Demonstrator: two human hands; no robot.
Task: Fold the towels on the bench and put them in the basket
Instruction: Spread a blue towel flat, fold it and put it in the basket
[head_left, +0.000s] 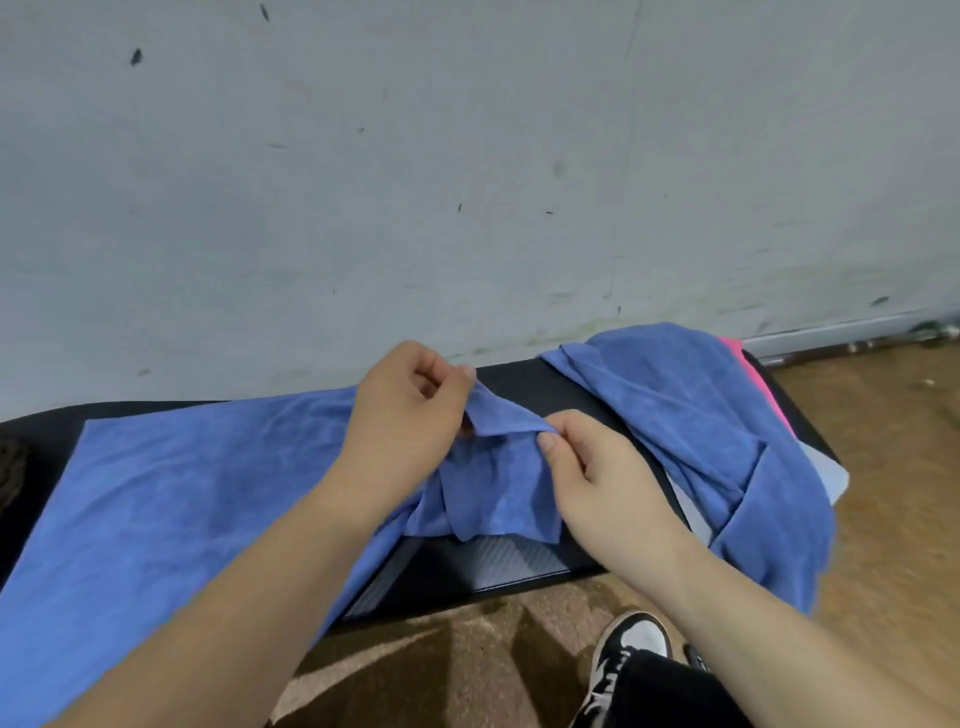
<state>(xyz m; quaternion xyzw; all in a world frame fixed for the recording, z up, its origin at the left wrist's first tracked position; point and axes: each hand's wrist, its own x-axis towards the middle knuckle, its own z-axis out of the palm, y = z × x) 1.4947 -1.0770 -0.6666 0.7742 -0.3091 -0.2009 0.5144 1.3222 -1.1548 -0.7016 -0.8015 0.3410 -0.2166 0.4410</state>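
Observation:
A blue towel (171, 499) lies spread over the left half of the black bench (519, 379). Its right end is bunched up at the middle. My left hand (410, 410) pinches one corner of that end, lifted a little. My right hand (587, 467) pinches the neighbouring edge just to the right. A second blue towel (691, 415) lies crumpled on the right end of the bench and hangs over the front edge. Under it show a pink towel (753, 374) and a pale grey one (831, 467). No basket is in view.
A grey wall (467, 156) rises directly behind the bench. The floor (883, 441) is brown, in front and to the right. My shoe (628, 649) and dark trouser leg stand close to the bench's front edge.

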